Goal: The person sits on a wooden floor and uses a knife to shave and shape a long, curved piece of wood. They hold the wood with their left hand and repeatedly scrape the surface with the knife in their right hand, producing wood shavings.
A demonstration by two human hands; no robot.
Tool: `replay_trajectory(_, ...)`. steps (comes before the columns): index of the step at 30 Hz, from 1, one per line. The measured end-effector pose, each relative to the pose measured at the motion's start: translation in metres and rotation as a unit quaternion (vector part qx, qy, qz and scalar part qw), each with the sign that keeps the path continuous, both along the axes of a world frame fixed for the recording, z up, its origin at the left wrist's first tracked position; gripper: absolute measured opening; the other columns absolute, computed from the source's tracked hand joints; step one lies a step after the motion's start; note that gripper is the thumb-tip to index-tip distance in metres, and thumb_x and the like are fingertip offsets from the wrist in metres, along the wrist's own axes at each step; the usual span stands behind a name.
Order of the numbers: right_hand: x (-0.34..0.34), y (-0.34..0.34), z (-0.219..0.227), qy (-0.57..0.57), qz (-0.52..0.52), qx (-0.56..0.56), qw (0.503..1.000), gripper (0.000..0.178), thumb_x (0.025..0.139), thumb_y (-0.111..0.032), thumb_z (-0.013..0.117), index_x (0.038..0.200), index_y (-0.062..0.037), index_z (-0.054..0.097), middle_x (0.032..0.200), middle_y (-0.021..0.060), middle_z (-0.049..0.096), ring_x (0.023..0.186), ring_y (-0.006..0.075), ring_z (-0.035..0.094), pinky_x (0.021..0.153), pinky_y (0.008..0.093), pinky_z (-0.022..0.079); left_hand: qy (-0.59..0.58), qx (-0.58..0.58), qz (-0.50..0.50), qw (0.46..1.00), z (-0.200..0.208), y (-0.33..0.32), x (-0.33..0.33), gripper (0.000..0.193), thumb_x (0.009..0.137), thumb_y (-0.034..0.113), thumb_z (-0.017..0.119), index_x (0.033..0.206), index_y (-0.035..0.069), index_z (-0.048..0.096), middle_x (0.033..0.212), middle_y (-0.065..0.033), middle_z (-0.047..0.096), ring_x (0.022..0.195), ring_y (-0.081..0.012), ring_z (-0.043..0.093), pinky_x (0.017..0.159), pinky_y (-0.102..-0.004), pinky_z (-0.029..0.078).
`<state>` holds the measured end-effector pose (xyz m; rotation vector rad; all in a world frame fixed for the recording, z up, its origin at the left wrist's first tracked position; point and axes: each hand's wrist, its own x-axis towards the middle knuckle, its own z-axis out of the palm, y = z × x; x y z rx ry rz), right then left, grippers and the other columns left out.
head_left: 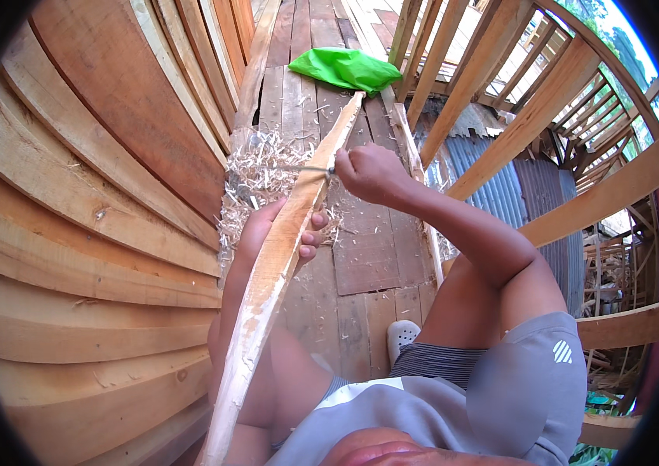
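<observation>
A long, pale piece of wood slants from the lower left up toward the middle, narrowing at its far tip and rough along its edges. From below, my left hand wraps round its middle, fingertips showing on the right side. My right hand is closed in a fist just beyond, to the right of the wood. Out of that fist a thin knife reaches leftward, its blade lying across the wood's upper face. The knife's handle is mostly hidden by my fingers.
Curled wood shavings lie heaped on the plank floor. A bright green bag rests past the wood's far tip. Stacked boards line the left; a wooden railing curves along the right, with corrugated metal sheets below.
</observation>
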<state>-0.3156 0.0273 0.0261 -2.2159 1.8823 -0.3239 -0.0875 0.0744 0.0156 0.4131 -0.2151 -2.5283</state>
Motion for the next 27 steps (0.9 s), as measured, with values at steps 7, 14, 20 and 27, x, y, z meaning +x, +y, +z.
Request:
replay_trajectory(7, -0.018, -0.033, -0.036, 0.001, -0.063, -0.098, 0.993, 0.054, 0.096, -0.034, 0.039, 0.063, 0.0010, 0.065, 0.066, 0.0246, 0.063, 0.065, 0.0450, 0.063, 0.068, 0.0533, 0.052, 0.035, 0.052, 0.000, 0.998, -0.010, -0.003, -0.003, 0.034, 0.105, 0.029, 0.030, 0.121, 0.002, 0.044, 0.097, -0.0090, 0.050, 0.070, -0.0131, 0.050, 0.057, -0.0252, 0.049)
replay_trajectory(14, -0.050, -0.052, -0.059, 0.073, 0.031, -0.236, 0.968, 0.053, 0.095, -0.035, 0.044, 0.053, -0.0058, 0.059, 0.052, 0.0181, 0.058, 0.051, 0.0402, 0.061, 0.053, 0.0488, 0.052, 0.056, 0.072, 0.005, 0.996, -0.001, 0.005, -0.014, 0.033, 0.106, 0.022, 0.031, 0.127, -0.002, 0.038, 0.097, -0.0118, 0.048, 0.070, -0.0158, 0.054, 0.056, -0.0279, 0.054)
replay_trajectory(20, -0.063, -0.066, -0.025, 0.125, -0.073, -0.168, 0.975, 0.033, 0.090, -0.025, 0.048, 0.073, -0.0074, 0.070, 0.072, 0.0154, 0.069, 0.070, 0.0331, 0.070, 0.061, 0.0457, 0.056, -0.020, 0.006, 0.006, 1.000, 0.006, 0.009, 0.002, 0.032, 0.105, 0.022, 0.032, 0.126, -0.001, 0.038, 0.096, -0.0112, 0.048, 0.068, -0.0152, 0.052, 0.053, -0.0256, 0.051)
replay_trajectory(27, -0.016, -0.024, -0.026, -0.041, -0.021, -0.033, 0.998, 0.056, 0.096, -0.037, 0.037, 0.070, 0.0052, 0.064, 0.075, 0.0283, 0.064, 0.075, 0.0489, 0.062, 0.076, 0.0553, 0.050, -0.022, 0.012, 0.011, 1.000, 0.009, 0.013, -0.001, 0.033, 0.105, 0.022, 0.031, 0.127, -0.001, 0.038, 0.096, -0.0114, 0.048, 0.068, -0.0152, 0.053, 0.054, -0.0262, 0.053)
